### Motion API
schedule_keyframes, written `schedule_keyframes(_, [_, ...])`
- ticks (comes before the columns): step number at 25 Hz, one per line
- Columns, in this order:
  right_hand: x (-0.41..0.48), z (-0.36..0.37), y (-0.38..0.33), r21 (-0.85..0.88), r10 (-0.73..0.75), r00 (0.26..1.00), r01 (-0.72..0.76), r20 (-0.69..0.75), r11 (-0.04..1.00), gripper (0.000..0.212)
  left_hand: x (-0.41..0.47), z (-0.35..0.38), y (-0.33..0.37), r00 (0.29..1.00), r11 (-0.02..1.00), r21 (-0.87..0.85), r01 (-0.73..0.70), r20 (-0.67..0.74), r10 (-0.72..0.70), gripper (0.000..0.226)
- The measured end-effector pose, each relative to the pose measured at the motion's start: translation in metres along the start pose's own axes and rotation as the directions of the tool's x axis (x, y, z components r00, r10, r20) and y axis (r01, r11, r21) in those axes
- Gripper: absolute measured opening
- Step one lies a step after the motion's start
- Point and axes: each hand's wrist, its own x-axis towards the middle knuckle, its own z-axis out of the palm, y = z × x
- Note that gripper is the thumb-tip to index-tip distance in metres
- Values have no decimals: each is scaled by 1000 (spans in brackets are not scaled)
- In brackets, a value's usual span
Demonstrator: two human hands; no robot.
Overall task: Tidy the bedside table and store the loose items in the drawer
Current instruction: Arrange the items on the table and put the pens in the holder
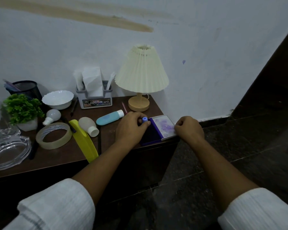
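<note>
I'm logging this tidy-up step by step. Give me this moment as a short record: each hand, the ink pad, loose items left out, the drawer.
left hand: grips a blue cap by the ink pad
right hand: pinches the pad's lid at its outer edge
ink pad: open, at the table's right front corner
loose items: tape, bulb, white bottle, blue tube, yellow tool
drawer: not visible

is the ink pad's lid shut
No, the lid lies folded open beside the dark ink pad, stained white inside up, its edge pinched by the right hand.
</note>
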Motion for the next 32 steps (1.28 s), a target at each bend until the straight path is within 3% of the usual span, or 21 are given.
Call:
schedule_keyframes(5, [-15, -17, -32, 316, -223, 970, 243, -98, 917, 27, 4, -30, -16, 997, 996, -45, 74, -25, -75, 14])
schedule_keyframes(7, [-25, -16, -49, 342, -323, 943, 331, -82, 879, 30, 1, -38, -26, 997, 997, -16, 77, -29, -78, 13])
schedule_keyframes(12, [-31, 10, -65, 137, -388, 908, 369, 161, 919, 16, -4, -47, -39, 991, 991, 24, 128, 40, -129, 14])
schedule_keyframes(15, [-35, 26, -67, -73, -365, 900, 391, 236, 917, 51, -7, -42, -42, 986, 988, 51, 146, 70, -150, 15])
schedule_keyframes(18, [-37, 34, -68, -169, -361, 902, 404, 238, 899, 70, -8, -33, -40, 984, 982, 126, 141, 91, -153, 17])
schedule_keyframes(26, [-19, 20, -38, -224, -187, 969, 221, 162, 949, 76, -7, -12, -22, 989, 993, 113, 25, 145, -42, 18])
schedule_keyframes(32, [-17, 18, -34, -213, -195, 966, 228, 168, 950, 79, -6, -2, -16, 985, 989, 148, -15, 174, -11, 21])
